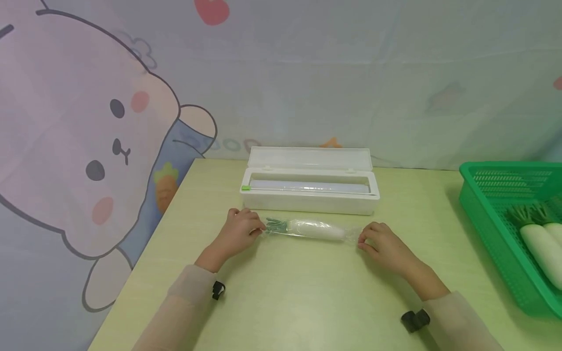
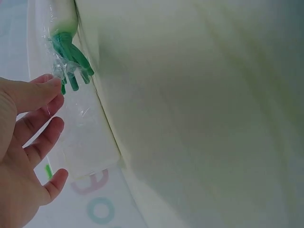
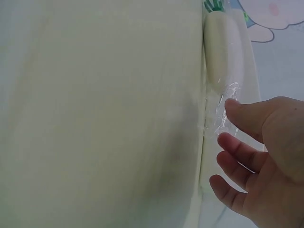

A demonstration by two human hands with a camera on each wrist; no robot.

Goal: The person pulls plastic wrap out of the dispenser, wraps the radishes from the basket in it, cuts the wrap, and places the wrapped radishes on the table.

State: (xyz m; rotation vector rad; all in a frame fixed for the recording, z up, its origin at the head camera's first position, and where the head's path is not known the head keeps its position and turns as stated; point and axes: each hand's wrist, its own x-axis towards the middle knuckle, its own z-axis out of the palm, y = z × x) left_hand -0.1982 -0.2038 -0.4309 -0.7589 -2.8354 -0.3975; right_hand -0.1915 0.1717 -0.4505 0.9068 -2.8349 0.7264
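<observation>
A white radish (image 1: 318, 229) with cut green stems (image 2: 73, 57) lies sideways on the table, wrapped in clear cling film (image 3: 232, 90). At the stem end, my left hand (image 1: 239, 230) pinches the film between thumb and index finger; its other fingers are loosely bent. Beside the film's loose tail at the other end is my right hand (image 1: 386, 247). Its thumb and index finger stand apart there, the fingers slightly bent. Just behind the radish stands a white cling film box (image 1: 309, 204), its lid raised and a roll of film (image 1: 307, 186) inside.
To the right stands a green plastic basket (image 1: 496, 243) with white radishes (image 1: 542, 248) in it. A small green slider (image 1: 246, 187) sits at the box's left front edge. A printed cloth (image 1: 307, 73) hangs behind the table (image 1: 298, 302).
</observation>
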